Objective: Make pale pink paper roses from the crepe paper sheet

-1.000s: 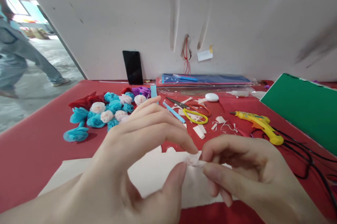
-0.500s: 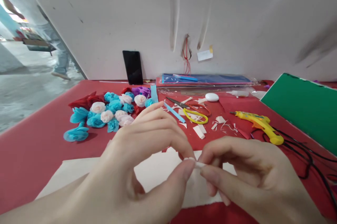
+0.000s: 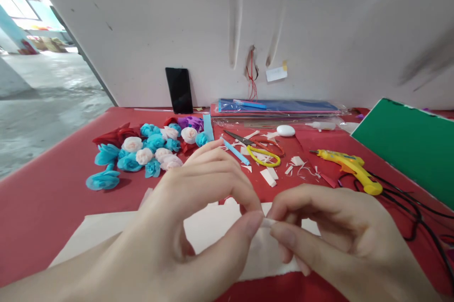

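Note:
Between the fingertips of both hands is a small white strip of paper (image 3: 268,222), rolled or folded narrow. My left hand (image 3: 198,212) pinches its left end between thumb and forefinger, hiding that end. On the other end, the thumb and forefinger of my right hand (image 3: 326,231) are closed. Beneath the hands a white paper sheet (image 3: 102,233) lies on the red table covering. Beyond my left hand sits a cluster of paper flowers (image 3: 154,143) in blue, pale pink, red and purple.
Scissors (image 3: 264,155) with yellow and red handles lie among paper scraps (image 3: 268,177) and a blue pen (image 3: 235,151). A yellow glue gun (image 3: 349,167) with black cable is at right, beside a green board (image 3: 407,146). A phone (image 3: 179,90) leans on the white wall.
My left thumb has shifted slightly on the paper strip, covering more of its left end. A person walking in the left background has gone out of view.

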Demonstrator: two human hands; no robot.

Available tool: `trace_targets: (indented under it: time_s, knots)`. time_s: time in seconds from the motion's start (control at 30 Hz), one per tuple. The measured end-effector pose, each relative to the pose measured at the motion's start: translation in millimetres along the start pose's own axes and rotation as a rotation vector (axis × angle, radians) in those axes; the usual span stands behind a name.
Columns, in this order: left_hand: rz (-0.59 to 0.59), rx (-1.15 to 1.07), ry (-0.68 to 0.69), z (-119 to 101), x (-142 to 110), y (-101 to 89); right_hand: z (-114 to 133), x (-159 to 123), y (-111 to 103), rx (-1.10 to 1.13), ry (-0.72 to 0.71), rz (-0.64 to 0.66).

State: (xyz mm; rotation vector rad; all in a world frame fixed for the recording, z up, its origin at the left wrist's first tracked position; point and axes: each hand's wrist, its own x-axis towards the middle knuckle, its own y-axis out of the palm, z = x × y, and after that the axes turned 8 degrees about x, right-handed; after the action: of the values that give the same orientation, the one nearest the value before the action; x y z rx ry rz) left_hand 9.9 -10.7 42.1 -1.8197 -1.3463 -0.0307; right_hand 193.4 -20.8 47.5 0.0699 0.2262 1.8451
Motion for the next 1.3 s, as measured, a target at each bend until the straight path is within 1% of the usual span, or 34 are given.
trace_targets:
  time_s: [0.1,0.17,0.27,0.33,0.43,0.47,0.53,0.67,0.73,0.8,0.93,1.0,1.07,1.13,1.2,1.3]
  knots:
    - [0.021,0.014,-0.026,0.1,-3.2,-2.0,-0.9,2.9,-3.7,-0.005,0.022,0.072]
    - [0.075,0.011,-0.049,1.3,-6.7,-4.0,-0.3,4.0,-7.3,-0.026,0.049,0.136]
    - [0.136,-0.035,-0.082,4.5,-9.5,-6.7,1.7,4.6,-13.0,-0.025,0.071,0.175]
    - [0.163,-0.086,-0.116,6.3,-8.1,-7.3,2.0,5.0,-16.0,0.036,0.091,0.187]
    - [0.204,-0.211,-0.148,6.0,-2.3,-4.5,-0.6,6.7,-18.0,0.22,0.161,0.255]
    - [0.196,-0.261,-0.154,5.1,-0.2,-2.6,-2.0,7.6,-17.8,0.285,0.177,0.274]
    - [0.144,-0.34,-0.175,3.0,3.6,2.3,-4.7,9.9,-15.9,0.384,0.188,0.264]
    - [0.023,-0.463,-0.166,2.5,7.6,11.5,-7.4,14.2,-9.0,0.488,0.211,0.134]
    - [-0.008,-0.492,-0.187,5.1,7.6,14.5,-8.0,15.5,-6.0,0.498,0.24,0.097]
    - [-0.006,-0.54,-0.228,8.2,7.0,16.8,-9.0,15.9,-4.4,0.491,0.276,0.096]
    - [0.051,-0.702,-0.313,11.6,5.7,21.3,-12.0,15.0,-5.4,0.468,0.297,0.125]
    - [0.088,-0.8,-0.337,11.9,4.8,23.4,-13.4,14.1,-6.6,0.464,0.296,0.112]
    - [0.098,-0.859,-0.344,12.3,3.2,25.1,-14.5,13.6,-7.2,0.466,0.302,0.095]
    - [0.057,-0.847,-0.35,13.3,1.2,26.2,-14.9,14.0,-7.0,0.481,0.304,0.096]
    - [-0.002,-0.786,-0.36,14.7,-0.5,26.7,-14.4,15.0,-6.4,0.502,0.298,0.123]
    - [-0.038,-0.726,-0.368,16.3,-1.6,26.7,-12.9,16.1,-6.1,0.511,0.283,0.165]
